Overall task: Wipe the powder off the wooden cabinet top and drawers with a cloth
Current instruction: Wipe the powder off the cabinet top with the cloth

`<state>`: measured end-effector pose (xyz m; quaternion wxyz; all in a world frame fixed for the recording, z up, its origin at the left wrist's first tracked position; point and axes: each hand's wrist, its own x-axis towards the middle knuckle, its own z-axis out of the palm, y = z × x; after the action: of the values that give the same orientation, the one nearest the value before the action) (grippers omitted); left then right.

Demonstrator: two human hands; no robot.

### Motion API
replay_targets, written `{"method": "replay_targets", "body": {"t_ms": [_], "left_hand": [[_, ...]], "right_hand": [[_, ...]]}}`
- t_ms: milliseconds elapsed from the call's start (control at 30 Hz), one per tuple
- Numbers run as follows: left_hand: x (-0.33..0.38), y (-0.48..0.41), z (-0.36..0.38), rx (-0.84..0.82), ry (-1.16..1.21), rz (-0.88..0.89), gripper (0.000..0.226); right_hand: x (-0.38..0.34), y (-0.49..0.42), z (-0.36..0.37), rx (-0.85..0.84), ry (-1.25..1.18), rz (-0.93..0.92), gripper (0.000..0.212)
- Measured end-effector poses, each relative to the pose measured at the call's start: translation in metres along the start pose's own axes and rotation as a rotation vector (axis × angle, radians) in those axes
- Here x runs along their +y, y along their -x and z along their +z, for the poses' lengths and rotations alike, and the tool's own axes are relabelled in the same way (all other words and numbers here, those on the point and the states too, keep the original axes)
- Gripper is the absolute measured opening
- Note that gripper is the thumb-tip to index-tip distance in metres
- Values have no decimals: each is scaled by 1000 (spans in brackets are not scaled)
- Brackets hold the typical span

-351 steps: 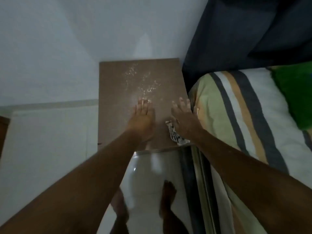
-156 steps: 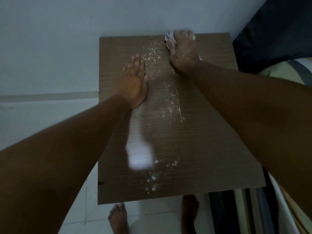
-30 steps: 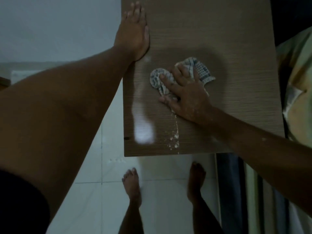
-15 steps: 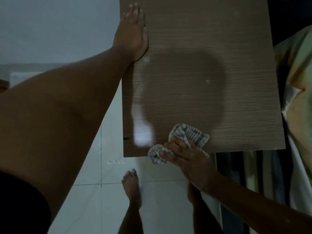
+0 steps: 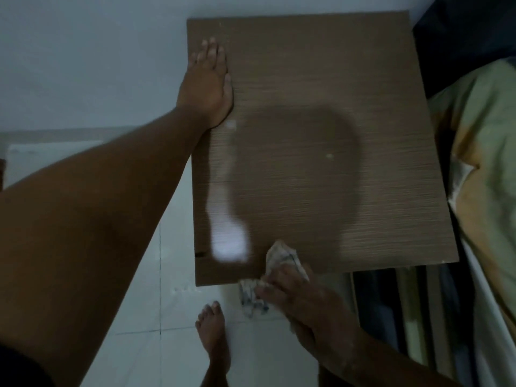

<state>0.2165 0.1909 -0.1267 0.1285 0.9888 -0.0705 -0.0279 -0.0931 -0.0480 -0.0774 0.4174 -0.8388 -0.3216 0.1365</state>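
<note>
The wooden cabinet top (image 5: pixel 335 79) fills the middle of the view and looks almost free of powder, with one small white speck (image 5: pixel 329 156) left near its centre. My left hand (image 5: pixel 208 82) lies flat, fingers straight, on the top's left edge. My right hand (image 5: pixel 301 300) grips a checked cloth (image 5: pixel 279 258) at the front edge of the top; part of the cloth hangs down below the edge. The drawers are hidden under the top.
A bed with a striped cover (image 5: pixel 485 163) stands close on the right, and a dark curtain (image 5: pixel 469 37) hangs behind it. White floor tiles (image 5: pixel 145 303) lie below, with my bare foot (image 5: pixel 215 339) near the cabinet front. A white wall (image 5: pixel 83 51) runs along the back.
My right hand has dragged the cloth from the middle of the top down over the front edge, taking the trail of powder with it. The left hand has stayed in place.
</note>
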Motion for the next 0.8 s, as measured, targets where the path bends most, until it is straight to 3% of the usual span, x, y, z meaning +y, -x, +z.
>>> {"method": "replay_targets", "body": {"t_ms": [100, 233, 333, 467, 567, 700, 800], "left_hand": [[-6, 1, 4, 3, 39, 0, 59], [-9, 9, 5, 2, 123, -56, 58], [-40, 2, -4, 70, 171, -131, 58], [-48, 10, 1, 14, 284, -95, 57], [-51, 10, 7, 24, 331, -81, 58], [-54, 8, 11, 16, 338, -87, 58], [-56, 7, 13, 6, 357, -105, 59]], "right_hand": [[9, -42, -32, 185, 152, 14, 35], [36, -106, -67, 304, 198, 72, 43], [58, -197, -95, 425, 219, 147, 40], [91, -291, -120, 594, 290, 160, 30], [118, -355, -120, 568, 321, 256, 30], [146, -397, -104, 416, 356, 222, 31], [156, -400, -76, 288, 535, 234, 47]]}}
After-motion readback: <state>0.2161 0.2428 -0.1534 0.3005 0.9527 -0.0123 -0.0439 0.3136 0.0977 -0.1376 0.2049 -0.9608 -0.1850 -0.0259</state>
